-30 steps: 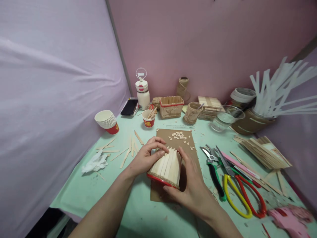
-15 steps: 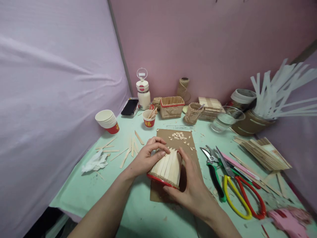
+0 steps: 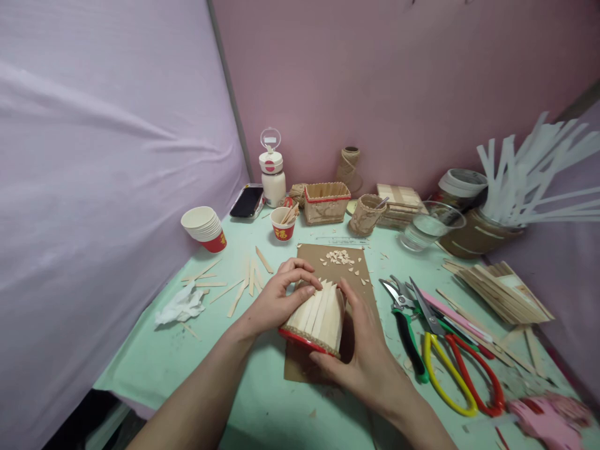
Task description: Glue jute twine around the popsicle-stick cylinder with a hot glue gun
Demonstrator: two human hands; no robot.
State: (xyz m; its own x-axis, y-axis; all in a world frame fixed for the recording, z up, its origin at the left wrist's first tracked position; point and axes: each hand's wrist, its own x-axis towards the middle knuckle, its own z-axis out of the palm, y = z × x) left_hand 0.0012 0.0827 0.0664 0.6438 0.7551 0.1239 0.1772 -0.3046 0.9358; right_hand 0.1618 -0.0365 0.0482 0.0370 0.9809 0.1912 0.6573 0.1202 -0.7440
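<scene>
Between my two hands is a cup covered in pale wooden strips (image 3: pixel 317 315), with a red rim and a twine band at its near, lower end. My left hand (image 3: pixel 285 290) wraps over its left and far side, fingers curved round the jagged strip ends. On the other side, my right hand (image 3: pixel 363 347) grips it with the thumb at the red rim and the fingers along the right edge. Underneath lies a brown board (image 3: pixel 312 251), and small wood chips (image 3: pixel 340 257) are heaped on its far part.
Pruning shears (image 3: pixel 404 325) and red-and-yellow scissors (image 3: pixel 443 350) lie to the right, near a pink glue gun (image 3: pixel 544 419). Cut strips (image 3: pixel 248 278) and a crumpled tissue (image 3: pixel 180 304) lie left. Behind stand paper cups (image 3: pixel 206 228), a wooden box (image 3: pixel 327 206) and a clear water bowl (image 3: pixel 424 231).
The view has shifted very slightly. Both hands keep the same hold on the cup, and nothing else has visibly moved.
</scene>
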